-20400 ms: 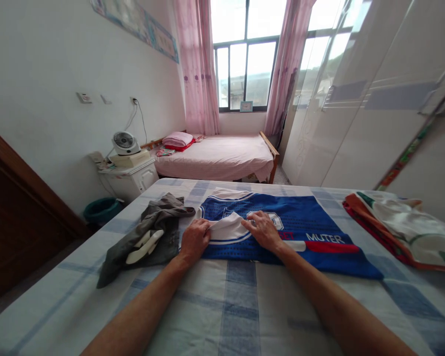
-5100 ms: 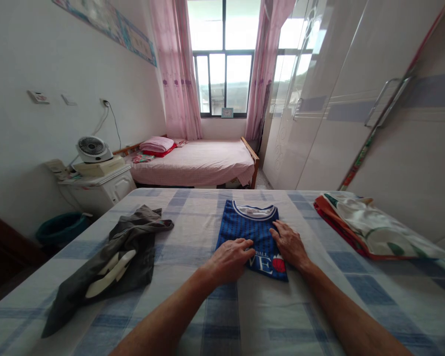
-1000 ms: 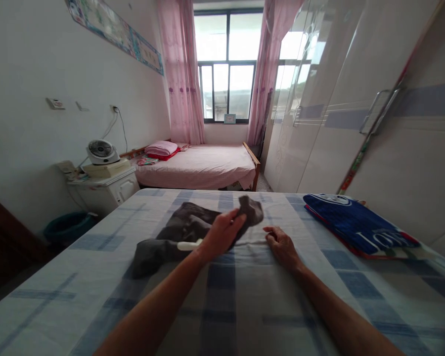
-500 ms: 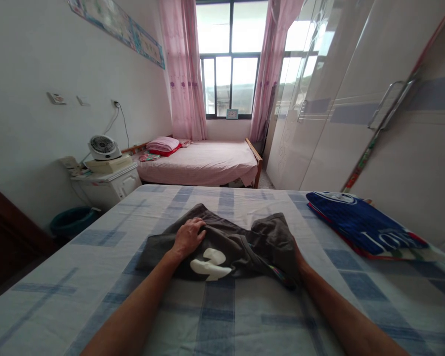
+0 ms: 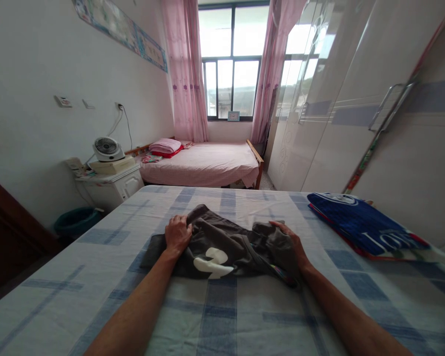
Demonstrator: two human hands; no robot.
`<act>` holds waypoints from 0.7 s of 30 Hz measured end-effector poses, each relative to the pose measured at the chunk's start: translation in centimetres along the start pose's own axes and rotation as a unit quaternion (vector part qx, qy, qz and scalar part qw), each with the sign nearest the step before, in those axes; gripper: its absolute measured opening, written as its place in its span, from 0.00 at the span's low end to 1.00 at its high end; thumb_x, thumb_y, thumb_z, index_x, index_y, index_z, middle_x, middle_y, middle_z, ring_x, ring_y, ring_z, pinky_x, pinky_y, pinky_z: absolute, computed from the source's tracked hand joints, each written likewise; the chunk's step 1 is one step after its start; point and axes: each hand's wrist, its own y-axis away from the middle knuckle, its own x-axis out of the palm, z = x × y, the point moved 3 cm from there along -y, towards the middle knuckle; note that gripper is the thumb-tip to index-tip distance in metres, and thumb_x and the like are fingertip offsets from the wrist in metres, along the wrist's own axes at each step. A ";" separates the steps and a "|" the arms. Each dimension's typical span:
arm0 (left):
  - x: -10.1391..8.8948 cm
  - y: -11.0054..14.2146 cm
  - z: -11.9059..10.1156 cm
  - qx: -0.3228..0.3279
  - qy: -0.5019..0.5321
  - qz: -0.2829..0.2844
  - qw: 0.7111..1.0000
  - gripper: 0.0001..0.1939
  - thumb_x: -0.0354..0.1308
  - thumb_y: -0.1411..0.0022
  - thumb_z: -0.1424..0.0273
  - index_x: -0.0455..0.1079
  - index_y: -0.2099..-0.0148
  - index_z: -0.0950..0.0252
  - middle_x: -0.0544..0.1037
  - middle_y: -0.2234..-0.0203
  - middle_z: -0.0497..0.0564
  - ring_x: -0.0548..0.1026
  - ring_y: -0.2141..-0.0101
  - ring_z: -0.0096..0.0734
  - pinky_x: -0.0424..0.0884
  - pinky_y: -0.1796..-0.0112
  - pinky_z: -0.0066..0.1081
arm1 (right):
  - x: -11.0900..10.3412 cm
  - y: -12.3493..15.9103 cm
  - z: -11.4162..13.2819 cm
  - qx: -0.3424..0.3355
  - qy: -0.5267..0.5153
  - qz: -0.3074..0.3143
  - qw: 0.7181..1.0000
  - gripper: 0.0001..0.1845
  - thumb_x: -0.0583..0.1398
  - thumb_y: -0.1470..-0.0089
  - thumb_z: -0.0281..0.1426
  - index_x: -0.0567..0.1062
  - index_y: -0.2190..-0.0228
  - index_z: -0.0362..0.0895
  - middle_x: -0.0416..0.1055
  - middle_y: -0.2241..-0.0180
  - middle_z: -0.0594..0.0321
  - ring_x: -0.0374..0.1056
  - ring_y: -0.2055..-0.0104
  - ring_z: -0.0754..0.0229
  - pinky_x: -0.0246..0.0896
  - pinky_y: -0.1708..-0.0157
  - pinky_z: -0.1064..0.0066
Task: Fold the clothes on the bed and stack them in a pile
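A dark grey piece of clothing [image 5: 222,240] with a white print lies rumpled on the bed in front of me; whether it is a shirt or shorts I cannot tell. My left hand [image 5: 178,233] rests palm down on its left part, fingers slightly bent over the cloth and not visibly gripping it. At the right end, my right hand [image 5: 292,242] has its fingers closed on a bunched fold. Some of those fingers are hidden behind the fabric. A small multicoloured strip shows along the lower right edge.
A blue-and-white checked sheet [image 5: 218,316] covers the bed. To the right lies a folded navy cloth [image 5: 359,222] with white lettering. Beyond are a pink-covered bed [image 5: 215,160], a cabinet [image 5: 113,184] with a fan [image 5: 107,148], and a wardrobe [image 5: 330,143].
My left hand has slid left across the cloth. My right hand has come up over the right end, which is now lower and more crumpled. The view has shifted slightly.
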 end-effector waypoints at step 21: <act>-1.3 -0.5 -2.0 0.052 0.196 0.072 0.977 0.18 0.46 0.37 0.61 0.73 0.58 0.66 0.77 0.64 0.55 0.73 0.61 0.39 0.66 0.61 0.32 | -0.1 0.4 1.3 0.002 0.036 0.043 0.998 0.13 0.56 0.55 0.37 0.73 0.68 0.44 0.74 0.70 0.59 0.70 0.68 0.56 0.62 0.68 0.69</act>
